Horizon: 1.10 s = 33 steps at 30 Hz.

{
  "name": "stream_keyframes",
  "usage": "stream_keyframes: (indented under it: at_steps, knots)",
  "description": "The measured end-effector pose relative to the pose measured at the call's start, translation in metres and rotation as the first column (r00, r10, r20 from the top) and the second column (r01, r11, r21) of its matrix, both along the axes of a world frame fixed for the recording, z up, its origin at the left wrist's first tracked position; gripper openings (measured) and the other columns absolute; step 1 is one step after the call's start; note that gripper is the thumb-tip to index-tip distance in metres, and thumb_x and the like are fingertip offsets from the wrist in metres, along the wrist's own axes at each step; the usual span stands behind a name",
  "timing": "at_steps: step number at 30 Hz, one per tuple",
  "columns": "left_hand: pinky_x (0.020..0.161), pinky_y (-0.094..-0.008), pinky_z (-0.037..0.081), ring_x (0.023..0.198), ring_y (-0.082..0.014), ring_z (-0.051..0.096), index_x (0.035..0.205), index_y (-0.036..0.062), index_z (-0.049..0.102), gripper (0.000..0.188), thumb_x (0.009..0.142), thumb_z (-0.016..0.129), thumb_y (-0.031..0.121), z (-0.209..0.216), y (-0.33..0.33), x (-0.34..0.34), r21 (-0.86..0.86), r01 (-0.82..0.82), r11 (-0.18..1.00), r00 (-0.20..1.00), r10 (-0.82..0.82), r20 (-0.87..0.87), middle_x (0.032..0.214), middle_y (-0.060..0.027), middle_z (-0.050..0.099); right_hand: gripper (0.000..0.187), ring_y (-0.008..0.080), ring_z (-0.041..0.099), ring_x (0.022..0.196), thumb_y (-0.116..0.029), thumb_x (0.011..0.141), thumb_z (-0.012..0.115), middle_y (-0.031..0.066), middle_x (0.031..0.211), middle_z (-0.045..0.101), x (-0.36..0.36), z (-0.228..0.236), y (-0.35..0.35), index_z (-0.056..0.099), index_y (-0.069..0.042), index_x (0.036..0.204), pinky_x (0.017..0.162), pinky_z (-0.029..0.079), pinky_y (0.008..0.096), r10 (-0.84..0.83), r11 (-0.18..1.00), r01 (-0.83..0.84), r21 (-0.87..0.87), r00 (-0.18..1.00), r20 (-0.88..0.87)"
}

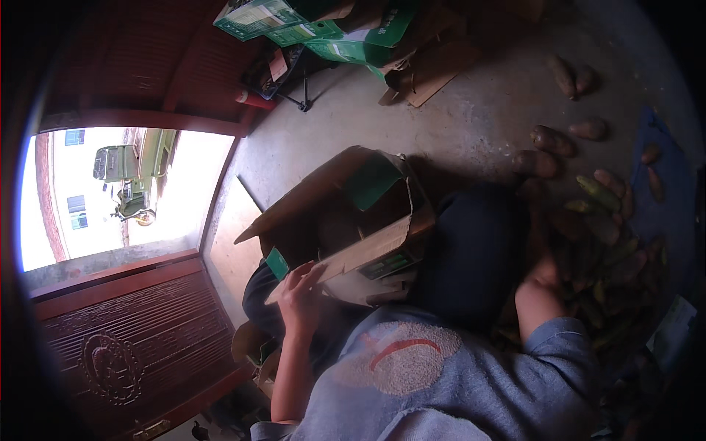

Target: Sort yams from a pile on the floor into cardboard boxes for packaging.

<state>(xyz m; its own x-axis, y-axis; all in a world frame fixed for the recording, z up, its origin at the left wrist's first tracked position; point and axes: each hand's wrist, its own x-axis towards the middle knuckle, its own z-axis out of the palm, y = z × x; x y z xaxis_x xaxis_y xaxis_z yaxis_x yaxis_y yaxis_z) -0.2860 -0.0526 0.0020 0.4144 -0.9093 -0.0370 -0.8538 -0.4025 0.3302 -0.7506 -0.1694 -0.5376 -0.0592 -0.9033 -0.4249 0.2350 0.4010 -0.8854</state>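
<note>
An open cardboard box [327, 192] with green printed panels stands before my knees, its flaps raised and its inside dark. My left hand [298, 290] is closed on the edge of the near flap [360, 253], fingers over the cardboard. Down at my right side, my right hand [546, 270] reaches into shadow beside a heap of long brown and greenish tubers [625, 268]. Its fingers are too dark to make out, so I cannot see whether it holds anything.
Several loose tubers [553, 140] lie on the concrete floor at the far right, near a blue sheet [665, 173]. Green-and-white cartons [346, 44] stand at the back. On the left, a dark red door [125, 345] borders a bright opening with a green vehicle [140, 173] outside.
</note>
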Motion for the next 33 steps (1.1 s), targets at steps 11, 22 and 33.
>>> stream_keyframes:
  at_steps: [11, 22, 33]
  knots:
    - [0.099, -0.0419, 0.05, 0.114, -0.0343, 0.066, 0.122, 0.0043, 0.07, 0.034, 0.09, 0.066, 0.014, 0.045, 0.018, 0.058, -0.331, -0.028, 0.943, 1.0, 0.022, -0.021, 0.122, -0.0176, 0.068, 0.064, 0.0264, 0.057, 0.125, -0.04, 0.091, 0.069, 0.0121, 0.142, 0.056, -0.004, 0.144, -0.002, 0.051, -0.008, 0.144, 0.107, 0.043, 0.0442, -0.128, 0.981, 0.076, 0.179, 0.945, 0.302]
    - [0.093, -0.0359, 0.055, 0.114, -0.0245, 0.066, 0.133, 0.0041, 0.064, 0.036, 0.097, 0.067, 0.009, 0.0, 0.068, 0.204, -0.449, -0.429, 0.784, 0.88, 0.251, -0.403, 0.127, -0.0123, 0.068, 0.06, 0.0332, 0.052, 0.13, -0.035, 0.095, 0.059, 0.0112, 0.144, 0.053, -0.041, 0.393, -0.141, 0.045, -0.007, 0.146, 0.107, 0.042, 0.051, -0.11, 0.992, 0.073, 0.101, 0.895, 0.432]
    - [0.116, -0.0435, 0.038, 0.142, -0.0288, 0.043, 0.151, 0.0114, 0.046, 0.065, 0.091, 0.073, 0.012, -0.039, 0.047, 0.291, -0.331, -0.395, 0.857, 0.653, 0.008, -0.757, 0.149, -0.016, 0.051, 0.094, 0.0306, 0.056, 0.123, -0.047, 0.08, 0.076, 0.0203, 0.141, 0.05, 0.257, 0.613, -0.154, 0.038, 0.006, 0.148, 0.103, 0.047, 0.0393, 0.777, 0.576, -0.755, -0.314, 0.625, -0.078]
